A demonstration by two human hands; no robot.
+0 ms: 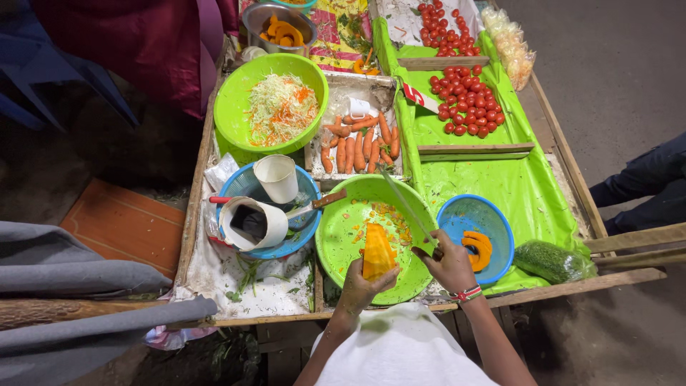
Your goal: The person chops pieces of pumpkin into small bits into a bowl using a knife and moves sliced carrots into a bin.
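Observation:
My left hand [361, 288] grips an orange pumpkin wedge [377, 251], held upright over a green plastic bowl [343, 236] with small orange scraps in it. My right hand [450, 263] is closed on the handle of a long knife [407, 207]; the blade points up and away, beside the wedge. A beaded bracelet sits on the right wrist.
A small blue basket [500, 232] to the right holds pumpkin slices. A blue basket [239, 187] on the left holds two white cups and a second knife. Behind stand a green bowl of shredded cabbage [280, 107], carrots [361, 143], tomatoes [468, 107] and a bagged green vegetable [550, 261].

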